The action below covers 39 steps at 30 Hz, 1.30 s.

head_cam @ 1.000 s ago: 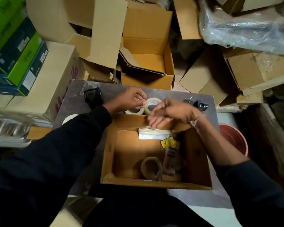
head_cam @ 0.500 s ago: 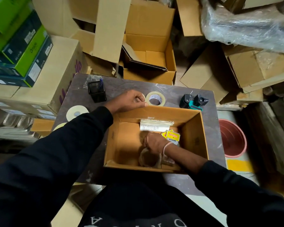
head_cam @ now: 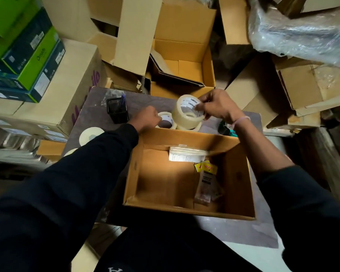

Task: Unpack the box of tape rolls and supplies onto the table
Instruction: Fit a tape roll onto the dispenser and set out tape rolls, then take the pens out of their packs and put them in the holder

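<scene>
Pinching tape roll (head_cam: 186, 112), right hand (head_cam: 217, 106), above table (head_cam: 94, 107)

Clear tape roll (head_cam: 186, 112) tilted above table (head_cam: 234, 230), beyond open box (head_cam: 185, 138).

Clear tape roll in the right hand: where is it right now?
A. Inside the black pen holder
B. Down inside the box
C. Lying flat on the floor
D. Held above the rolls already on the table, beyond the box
D: the right hand grips the tape roll over the rolls on the table, past the box.
</scene>
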Each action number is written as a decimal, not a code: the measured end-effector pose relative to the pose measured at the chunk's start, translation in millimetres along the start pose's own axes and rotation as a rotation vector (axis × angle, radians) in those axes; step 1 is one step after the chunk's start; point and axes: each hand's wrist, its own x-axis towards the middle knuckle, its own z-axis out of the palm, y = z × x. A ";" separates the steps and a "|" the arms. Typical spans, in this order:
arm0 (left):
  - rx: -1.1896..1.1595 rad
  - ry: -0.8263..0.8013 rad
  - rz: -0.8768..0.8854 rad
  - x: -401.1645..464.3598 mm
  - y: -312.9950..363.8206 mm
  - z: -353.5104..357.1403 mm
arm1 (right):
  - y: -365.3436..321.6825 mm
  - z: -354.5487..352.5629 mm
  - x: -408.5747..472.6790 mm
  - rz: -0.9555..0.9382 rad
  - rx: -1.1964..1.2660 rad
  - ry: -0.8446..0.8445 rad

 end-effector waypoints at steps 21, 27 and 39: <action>0.092 0.139 0.090 -10.5 -2.3 0.1 | 31.7 31.3 22.0 0.195 0.254 0.133; 0.064 0.190 0.157 -9.6 -5.5 3.4 | 66.8 44.4 -62.1 0.243 0.145 -0.381; 0.093 0.362 0.468 -25.9 -8.0 4.2 | 152.5 122.9 -85.1 0.263 -0.790 -0.209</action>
